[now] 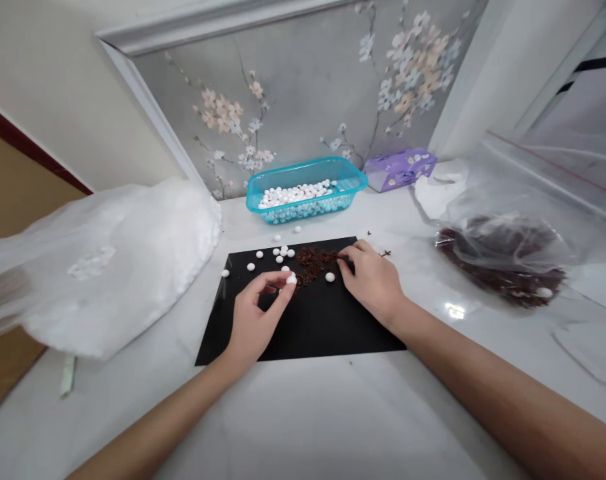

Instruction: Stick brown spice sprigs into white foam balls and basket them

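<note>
My left hand (257,313) rests on a black mat (313,327) and pinches a small white ball (291,279) between thumb and fingertips. My right hand (370,273) lies on the mat's right side, its fingers pinched together at the edge of a pile of dark brown bits (315,260); what they grip is too small to make out. Several loose white balls (283,252) lie scattered on the mat's far left, and one (329,277) sits between my hands.
A turquoise basket (353,180) of white balls stands behind the mat. At the left lies a big clear bag of white material (123,253), at the right a clear bag of brown bits (507,267). A purple tissue pack (400,168) is by the wall.
</note>
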A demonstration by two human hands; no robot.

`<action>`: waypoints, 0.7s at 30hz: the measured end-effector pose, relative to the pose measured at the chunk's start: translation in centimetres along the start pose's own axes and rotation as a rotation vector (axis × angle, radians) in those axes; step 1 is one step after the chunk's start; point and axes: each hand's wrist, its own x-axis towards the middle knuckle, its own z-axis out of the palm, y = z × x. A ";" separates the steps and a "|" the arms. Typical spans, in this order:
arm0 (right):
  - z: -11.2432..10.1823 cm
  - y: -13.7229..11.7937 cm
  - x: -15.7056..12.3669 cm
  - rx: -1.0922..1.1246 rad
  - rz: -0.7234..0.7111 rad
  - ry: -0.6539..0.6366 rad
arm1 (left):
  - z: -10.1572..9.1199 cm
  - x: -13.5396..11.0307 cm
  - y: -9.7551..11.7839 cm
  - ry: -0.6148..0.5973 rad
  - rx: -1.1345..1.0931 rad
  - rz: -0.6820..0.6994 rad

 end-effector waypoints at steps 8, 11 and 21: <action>-0.4 0.2 0.0 0.100 -0.006 0.005 | 0.0 -0.3 0.3 -0.134 -0.151 -0.172; -0.4 0.2 0.1 0.177 -0.002 0.054 | -0.1 0.0 0.1 -0.118 -0.235 -0.253; -0.3 -1.2 -0.5 0.560 -0.032 0.057 | -0.1 0.4 -0.4 -0.113 -0.319 -0.330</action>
